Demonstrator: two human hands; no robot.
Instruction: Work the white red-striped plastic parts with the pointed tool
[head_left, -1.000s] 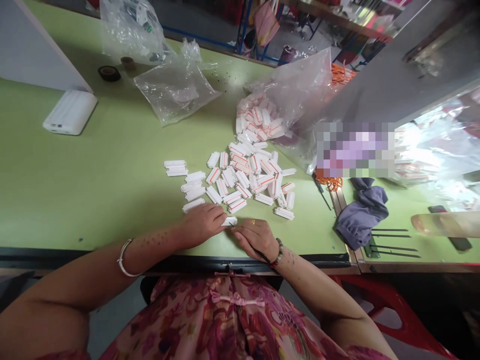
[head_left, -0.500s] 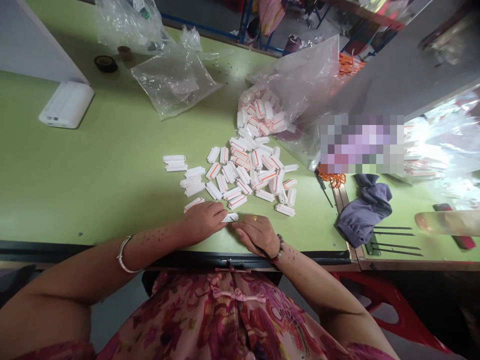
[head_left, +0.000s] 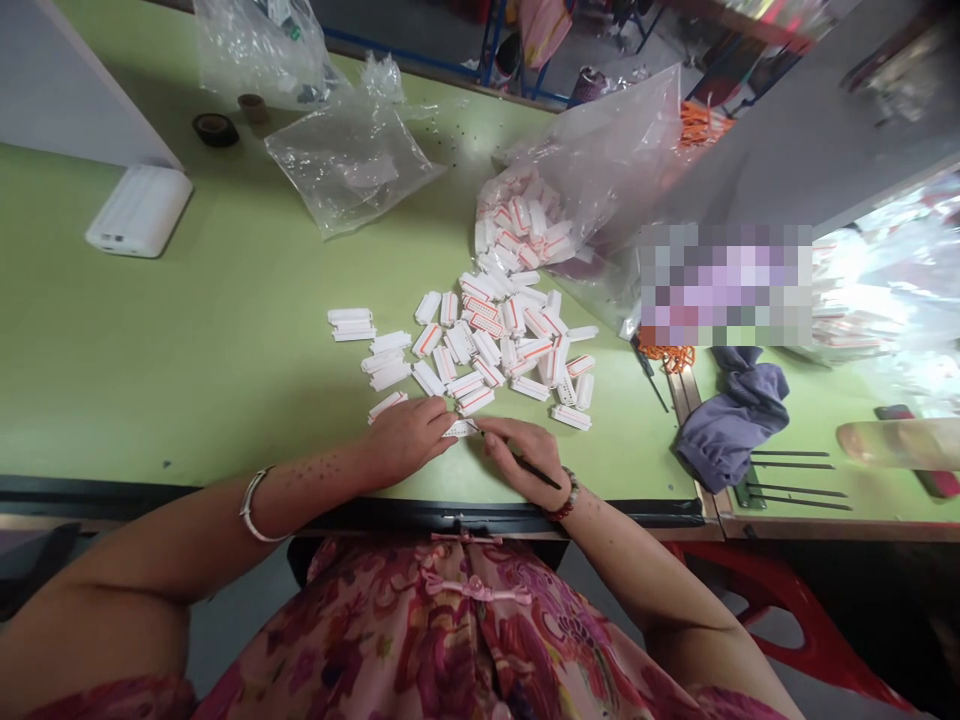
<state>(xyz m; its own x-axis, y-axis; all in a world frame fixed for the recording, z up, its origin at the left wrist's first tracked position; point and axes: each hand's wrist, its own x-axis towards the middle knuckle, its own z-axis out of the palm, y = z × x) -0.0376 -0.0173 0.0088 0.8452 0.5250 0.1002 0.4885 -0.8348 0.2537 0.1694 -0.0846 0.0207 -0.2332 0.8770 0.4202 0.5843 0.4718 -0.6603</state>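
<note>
My left hand (head_left: 405,440) rests on the green table, its fingertips holding down a small white plastic piece (head_left: 460,428). My right hand (head_left: 521,458) grips a thin dark pick (head_left: 536,472), and its fingers reach toward the same piece from the right. Just above both hands lies a loose spread of white plastic pieces with orange stripes (head_left: 487,340). Some stand in short rows at its left side. More of these pieces fill a clear plastic bag (head_left: 521,225) behind the spread. The tip of the pick is hidden by my fingers.
A white box (head_left: 139,210) and a tape roll (head_left: 215,130) lie at the far left, near a flat clear bag (head_left: 349,165). At the right are a grey-purple cloth (head_left: 731,420), orange cord (head_left: 666,357), a small screwdriver (head_left: 651,375) and dark metal rods (head_left: 799,476).
My right hand has stretched its fingers toward the white piece, and more of the dark pick now shows. The view has shifted slightly. The left hand stays on the piece.
</note>
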